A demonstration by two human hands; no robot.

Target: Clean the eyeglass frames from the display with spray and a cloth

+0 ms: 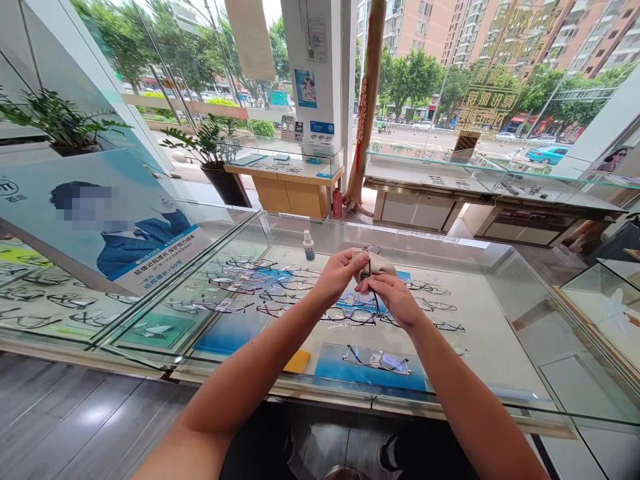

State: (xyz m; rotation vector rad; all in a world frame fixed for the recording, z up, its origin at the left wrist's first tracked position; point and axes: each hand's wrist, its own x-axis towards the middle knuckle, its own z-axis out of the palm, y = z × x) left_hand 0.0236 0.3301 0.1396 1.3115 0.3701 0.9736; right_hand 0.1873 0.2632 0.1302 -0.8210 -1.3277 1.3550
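Note:
Above the glass display case [475, 250], my two hands meet around a dark-framed pair of eyeglasses [369, 268] and a beige cloth [384, 263]. My left hand [340, 272] is closed, its thumb pressing the cloth against the frame. Fingers of my right hand [395, 299] pinch the eyeglasses from the other side, and a dark temple hangs down beside them. The lenses are mostly covered by fingers and cloth. A small white spray bottle [309, 247] stands upright on the glass, left of my hands.
Rows of eyeglasses [235, 285] lie inside the case, with one pair [377, 360] near its front. A large poster board [110, 220] leans over the left side. Farther off are a wooden-fronted counter [285, 190], a red fire extinguisher [337, 203] and a potted plant [215, 150].

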